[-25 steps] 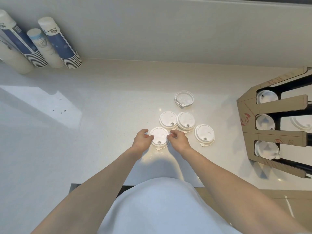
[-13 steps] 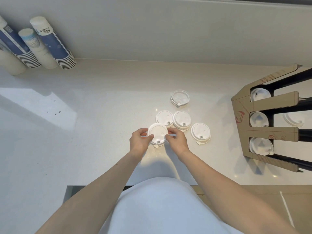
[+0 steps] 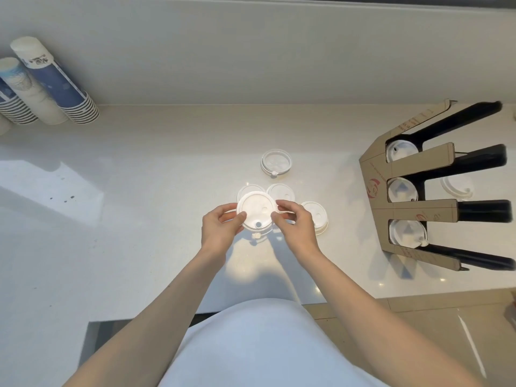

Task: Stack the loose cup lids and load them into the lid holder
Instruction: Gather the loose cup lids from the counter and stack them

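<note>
A white cup lid (image 3: 256, 209) is held just above the counter between my left hand (image 3: 220, 227) and my right hand (image 3: 296, 227), each pinching one side of its rim. Behind it lie two more lids, one (image 3: 249, 189) mostly covered and one (image 3: 281, 191) beside it. Another lid (image 3: 317, 216) sits right of my right hand, and an upturned lid (image 3: 276, 162) lies farther back. The cardboard lid holder (image 3: 413, 163) stands at the right, with lids showing in its three slots.
Stacks of blue and white paper cups (image 3: 53, 85) lean against the wall at the back left. One more lid (image 3: 456, 187) lies behind the holder. The counter's front edge (image 3: 418, 294) runs close to my body.
Both hands have lifted the nearest lid off the counter, and it now overlaps the lid behind it. The camera has shifted slightly.
</note>
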The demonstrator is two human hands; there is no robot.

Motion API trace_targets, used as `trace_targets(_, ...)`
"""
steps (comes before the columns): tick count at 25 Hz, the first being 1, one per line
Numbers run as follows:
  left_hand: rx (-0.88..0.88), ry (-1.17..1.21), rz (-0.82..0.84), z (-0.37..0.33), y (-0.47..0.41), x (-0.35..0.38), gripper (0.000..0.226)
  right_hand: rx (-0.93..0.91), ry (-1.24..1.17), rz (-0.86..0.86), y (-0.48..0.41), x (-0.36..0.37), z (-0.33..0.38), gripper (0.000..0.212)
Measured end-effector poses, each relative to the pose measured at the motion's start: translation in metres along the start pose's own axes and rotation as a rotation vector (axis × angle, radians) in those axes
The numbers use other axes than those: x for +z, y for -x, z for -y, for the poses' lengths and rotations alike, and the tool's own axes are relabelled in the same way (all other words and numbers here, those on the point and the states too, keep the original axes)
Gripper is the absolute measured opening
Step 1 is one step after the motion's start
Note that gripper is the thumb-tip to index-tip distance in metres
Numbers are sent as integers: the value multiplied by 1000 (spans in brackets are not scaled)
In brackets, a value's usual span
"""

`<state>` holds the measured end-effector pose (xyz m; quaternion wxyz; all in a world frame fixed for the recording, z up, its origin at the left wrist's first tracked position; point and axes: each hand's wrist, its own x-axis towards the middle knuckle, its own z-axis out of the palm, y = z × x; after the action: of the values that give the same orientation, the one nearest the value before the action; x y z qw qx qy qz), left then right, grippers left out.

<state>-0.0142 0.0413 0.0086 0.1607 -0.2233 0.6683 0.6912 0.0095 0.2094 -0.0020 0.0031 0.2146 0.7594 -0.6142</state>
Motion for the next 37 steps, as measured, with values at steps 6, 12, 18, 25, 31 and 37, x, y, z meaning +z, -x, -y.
trace_targets(6,-37,51,-3,2,3,12,27,-32,154,-24,-22,-46,-12,37)
trace_targets(12,-92,60,-34,11,10,25,29,24,637,108,-53,-85,-46,69)
trace_targets(18,-140,146,-43,10,20,38,29,3,902,246,-66,-91,-57,74)
trace_targets(25,-154,213,-54,6,27,44,26,-30,882,207,-67,-93,-66,62)
trace_targets(31,-168,213,-59,11,31,38,32,-150,672,173,-50,-102,-65,69)
trace_targets(37,-150,224,-55,6,33,32,32,-269,424,136,-27,-100,-35,77)
